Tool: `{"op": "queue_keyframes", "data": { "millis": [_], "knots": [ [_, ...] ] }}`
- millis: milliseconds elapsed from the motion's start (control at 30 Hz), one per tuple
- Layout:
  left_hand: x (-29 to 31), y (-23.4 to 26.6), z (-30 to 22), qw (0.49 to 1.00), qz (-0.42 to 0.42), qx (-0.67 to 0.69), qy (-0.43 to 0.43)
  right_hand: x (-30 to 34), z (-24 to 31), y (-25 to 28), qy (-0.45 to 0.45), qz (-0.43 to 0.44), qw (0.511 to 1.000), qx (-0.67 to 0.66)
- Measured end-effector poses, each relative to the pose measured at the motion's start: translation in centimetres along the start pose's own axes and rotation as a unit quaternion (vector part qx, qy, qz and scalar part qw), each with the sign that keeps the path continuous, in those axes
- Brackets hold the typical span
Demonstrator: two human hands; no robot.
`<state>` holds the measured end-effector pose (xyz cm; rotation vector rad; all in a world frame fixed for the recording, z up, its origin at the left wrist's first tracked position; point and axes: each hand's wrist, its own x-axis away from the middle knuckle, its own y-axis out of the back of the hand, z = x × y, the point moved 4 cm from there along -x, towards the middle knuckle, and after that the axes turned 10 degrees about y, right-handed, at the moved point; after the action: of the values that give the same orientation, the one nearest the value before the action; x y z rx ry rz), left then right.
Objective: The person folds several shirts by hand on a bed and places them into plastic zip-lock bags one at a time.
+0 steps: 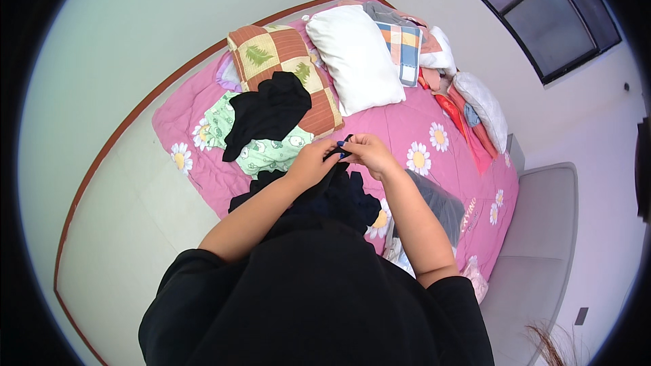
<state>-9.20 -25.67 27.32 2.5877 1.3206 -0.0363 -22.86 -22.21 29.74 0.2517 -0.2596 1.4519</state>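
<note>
My left hand [316, 163] and my right hand [367, 152] meet over the bed, both closed on a black garment [331, 179]. Fingertips of the two hands pinch its upper edge, and the rest hangs down toward me. What kind of garment it is cannot be made out. Beneath it lies a heap of dark clothes [363, 200], partly hidden by my arms and body. Beyond my left hand, a black piece of clothing [271, 112] rests on a light green printed cloth [261, 157].
The pink flowered bedspread [366, 129] carries a checked brown pillow [274, 47], a white pillow [352, 54] and a grey-white pillow [480, 110]. Right of my arm is a dark plastic-wrapped package [437, 207]. A grey headboard [536, 237] bounds the right side.
</note>
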Motion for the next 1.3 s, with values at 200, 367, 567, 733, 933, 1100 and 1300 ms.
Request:
{"op": "queue_keyframes", "data": {
  "millis": [200, 367, 567, 733, 933, 1100, 1300],
  "knots": [
    [0.3, -0.2, 5.0, 0.977, 0.04, 0.173, 0.115, 0.7, -0.8, -0.4, 0.036, 0.071, 0.996, -0.03],
    [0.3, -0.4, 4.7, 0.96, 0.047, 0.225, 0.159, 0.2, -1.6, 0.1, 0.062, 0.052, 0.997, 0.008],
    [-0.2, 0.7, 5.5, 0.946, -0.052, 0.276, 0.165, -0.2, -1.0, 1.2, 0.06, 0.021, 0.971, 0.232],
    [-0.7, 2.5, 5.7, 0.974, -0.176, 0.078, 0.12, -0.4, -0.9, 2.2, 0.166, -0.05, 0.942, 0.288],
    [-1.9, 2.7, 4.9, 0.979, -0.176, -0.031, 0.099, -1.1, -1.1, 2.0, 0.161, -0.085, 0.952, 0.245],
    [-1.6, 1.6, 5.4, 0.976, -0.184, 0.013, 0.115, -1.4, -1.0, 1.0, 0.137, -0.093, 0.954, 0.25],
    [-0.9, 1.5, 5.0, 0.985, -0.162, -0.038, 0.052, -2.2, -1.9, 0.4, 0.16, -0.079, 0.963, 0.2]
  ]
}}
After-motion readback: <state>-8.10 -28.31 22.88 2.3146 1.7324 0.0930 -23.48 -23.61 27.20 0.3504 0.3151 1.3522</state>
